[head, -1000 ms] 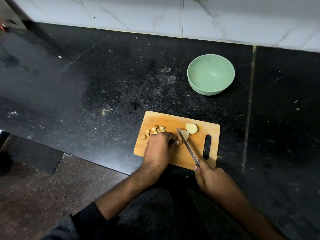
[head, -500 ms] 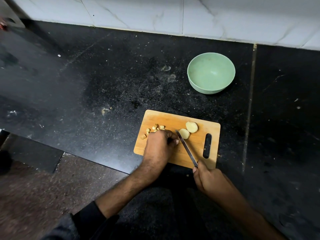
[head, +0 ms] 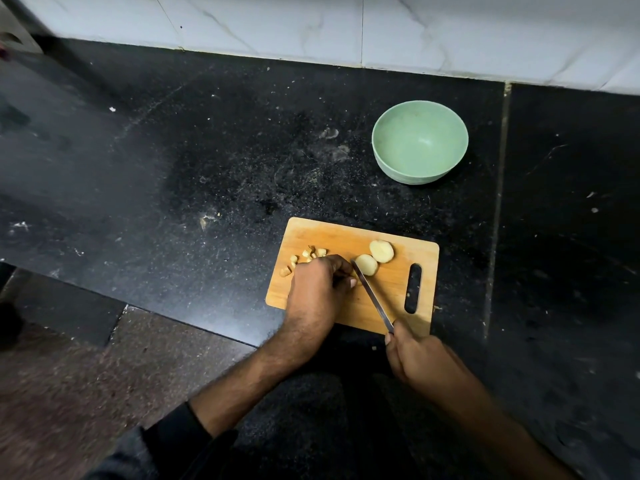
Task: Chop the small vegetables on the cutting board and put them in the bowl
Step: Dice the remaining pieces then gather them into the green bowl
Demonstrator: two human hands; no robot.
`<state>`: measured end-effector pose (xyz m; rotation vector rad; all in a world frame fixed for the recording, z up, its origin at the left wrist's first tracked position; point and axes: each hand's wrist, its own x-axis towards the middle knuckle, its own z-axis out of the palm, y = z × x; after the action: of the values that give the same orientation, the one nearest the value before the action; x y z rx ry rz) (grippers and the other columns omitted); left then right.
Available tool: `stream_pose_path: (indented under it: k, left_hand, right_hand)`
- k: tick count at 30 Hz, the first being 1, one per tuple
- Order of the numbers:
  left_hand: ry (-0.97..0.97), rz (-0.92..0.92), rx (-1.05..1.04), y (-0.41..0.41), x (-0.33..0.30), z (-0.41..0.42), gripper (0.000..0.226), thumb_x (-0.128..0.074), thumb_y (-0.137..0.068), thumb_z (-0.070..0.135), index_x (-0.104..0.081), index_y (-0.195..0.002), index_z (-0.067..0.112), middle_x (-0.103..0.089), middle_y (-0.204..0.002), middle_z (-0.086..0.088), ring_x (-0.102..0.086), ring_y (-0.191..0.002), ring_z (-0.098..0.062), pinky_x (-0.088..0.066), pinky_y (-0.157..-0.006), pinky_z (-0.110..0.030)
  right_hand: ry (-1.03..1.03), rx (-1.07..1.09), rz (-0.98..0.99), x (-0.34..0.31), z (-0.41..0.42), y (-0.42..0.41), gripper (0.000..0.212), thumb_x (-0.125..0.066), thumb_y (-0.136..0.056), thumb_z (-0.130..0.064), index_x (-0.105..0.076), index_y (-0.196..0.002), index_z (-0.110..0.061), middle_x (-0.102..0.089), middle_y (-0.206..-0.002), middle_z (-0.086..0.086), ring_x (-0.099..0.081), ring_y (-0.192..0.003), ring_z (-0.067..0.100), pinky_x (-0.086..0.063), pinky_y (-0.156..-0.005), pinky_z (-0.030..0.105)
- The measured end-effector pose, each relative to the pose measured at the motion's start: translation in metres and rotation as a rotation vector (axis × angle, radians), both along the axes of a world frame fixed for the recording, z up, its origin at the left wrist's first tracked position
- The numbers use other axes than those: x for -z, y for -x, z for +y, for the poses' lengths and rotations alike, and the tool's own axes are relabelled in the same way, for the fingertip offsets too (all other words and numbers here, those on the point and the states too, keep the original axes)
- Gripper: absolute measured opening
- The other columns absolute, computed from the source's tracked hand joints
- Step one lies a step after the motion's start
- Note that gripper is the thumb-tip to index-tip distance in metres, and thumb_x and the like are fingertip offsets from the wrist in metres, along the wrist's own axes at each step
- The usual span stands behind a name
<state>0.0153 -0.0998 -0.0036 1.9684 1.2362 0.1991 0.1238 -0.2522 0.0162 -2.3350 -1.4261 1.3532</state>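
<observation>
Since a second ago the knife (head: 372, 295) in the right hand (head: 420, 362) has slid left off the round slice (head: 366, 264) toward the left hand (head: 317, 292), whose curled fingers pin a piece on the board (head: 391, 285) — chopping continues, the bowl (head: 420, 143) empty.

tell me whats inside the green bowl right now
Nothing shows inside the green bowl: its bare floor and walls are visible. The chopped pieces lie on the cutting board.
</observation>
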Motion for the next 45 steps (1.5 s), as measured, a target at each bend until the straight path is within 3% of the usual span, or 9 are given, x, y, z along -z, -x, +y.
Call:
stream_pose_path:
  k: [8, 14, 19, 25, 29, 35, 40, 42, 45]
  left_hand:
    - [-0.046, 0.027, 0.012, 0.0, 0.005, -0.003, 0.009, -0.073, -0.086, 0.019, -0.075, -0.091, 0.026, -0.073, -0.084, 0.012, -0.066, -0.079, -0.003, -0.057, -0.075, -0.03]
    - [-0.045, 0.058, 0.004, -0.003, 0.003, -0.001, 0.009, -0.072, -0.086, 0.018, -0.077, -0.088, 0.026, -0.075, -0.083, 0.009, -0.067, -0.075, -0.007, -0.057, -0.072, -0.03]
    - [-0.041, 0.088, 0.008, -0.005, 0.001, 0.0, 0.012, -0.072, -0.086, 0.017, -0.077, -0.084, 0.028, -0.073, -0.078, 0.009, -0.065, -0.072, -0.008, -0.057, -0.07, -0.03]
    - [-0.047, 0.079, 0.002, -0.005, 0.002, 0.0, 0.011, -0.073, -0.085, 0.016, -0.078, -0.086, 0.026, -0.074, -0.08, 0.008, -0.067, -0.074, -0.01, -0.057, -0.071, -0.031]
    - [-0.063, 0.069, 0.012, -0.003, 0.001, -0.001, 0.012, -0.073, -0.085, 0.014, -0.078, -0.088, 0.024, -0.076, -0.085, 0.006, -0.068, -0.079, -0.012, -0.057, -0.073, -0.031]
    - [-0.064, 0.056, -0.01, -0.002, 0.003, 0.0, 0.011, -0.075, -0.084, 0.015, -0.078, -0.088, 0.025, -0.076, -0.086, 0.007, -0.068, -0.079, -0.011, -0.057, -0.076, -0.031]
    - [-0.068, 0.045, -0.015, -0.002, 0.0, -0.003, 0.009, -0.073, -0.087, 0.017, -0.077, -0.09, 0.025, -0.075, -0.086, 0.007, -0.067, -0.078, -0.01, -0.057, -0.075, -0.031]
    - [-0.064, 0.044, -0.022, -0.002, 0.001, -0.004, 0.009, -0.072, -0.088, 0.019, -0.077, -0.093, 0.025, -0.074, -0.088, 0.008, -0.067, -0.081, -0.01, -0.057, -0.076, -0.033]
    - [-0.047, 0.047, -0.026, -0.002, 0.002, -0.001, 0.011, -0.07, -0.09, 0.017, -0.076, -0.096, 0.023, -0.074, -0.089, 0.007, -0.067, -0.082, -0.01, -0.058, -0.078, -0.033]
  right_hand:
    - [0.053, -0.009, 0.007, -0.005, 0.002, 0.0, 0.026, -0.025, -0.108, -0.035, -0.04, -0.117, -0.016, -0.066, -0.087, 0.006, -0.069, -0.081, 0.025, -0.056, -0.076, 0.041]
    - [0.001, 0.008, -0.005, 0.004, 0.005, 0.002, 0.015, -0.027, -0.108, -0.034, -0.033, -0.103, -0.021, -0.051, -0.072, -0.003, -0.055, -0.064, 0.019, -0.047, -0.066, 0.034]
    - [-0.009, 0.026, -0.008, 0.008, 0.011, 0.002, 0.022, -0.03, -0.107, -0.033, -0.043, -0.112, -0.015, -0.059, -0.077, 0.002, -0.058, -0.065, 0.019, -0.053, -0.069, 0.04]
    - [-0.063, 0.005, -0.037, 0.012, 0.024, 0.009, 0.026, -0.033, -0.107, -0.027, -0.049, -0.118, -0.009, -0.048, -0.067, -0.006, -0.05, -0.057, 0.014, -0.048, -0.062, 0.033]
    - [-0.074, 0.023, -0.043, 0.015, 0.031, 0.013, 0.023, -0.035, -0.106, -0.025, -0.049, -0.116, -0.009, -0.047, -0.068, -0.008, -0.046, -0.055, 0.005, -0.034, -0.05, 0.018]
    - [-0.055, 0.053, -0.041, 0.015, 0.033, 0.014, 0.02, -0.035, -0.105, -0.025, -0.044, -0.116, -0.01, -0.063, -0.084, 0.006, -0.066, -0.075, 0.025, -0.055, -0.07, 0.04]
    - [0.035, 0.065, -0.029, 0.013, 0.016, 0.01, 0.021, -0.028, -0.108, -0.032, -0.041, -0.116, -0.017, -0.058, -0.079, -0.005, -0.057, -0.065, 0.008, -0.046, -0.06, 0.029]
    - [0.108, 0.063, -0.011, 0.009, 0.006, 0.006, 0.023, -0.027, -0.108, -0.034, -0.04, -0.12, -0.02, -0.057, -0.083, -0.007, -0.058, -0.069, 0.005, -0.046, -0.06, 0.024]
    - [0.219, 0.023, -0.003, -0.002, -0.006, -0.002, 0.031, -0.024, -0.108, -0.038, -0.035, -0.132, -0.02, -0.06, -0.097, -0.003, -0.063, -0.09, 0.011, -0.055, -0.084, 0.036]
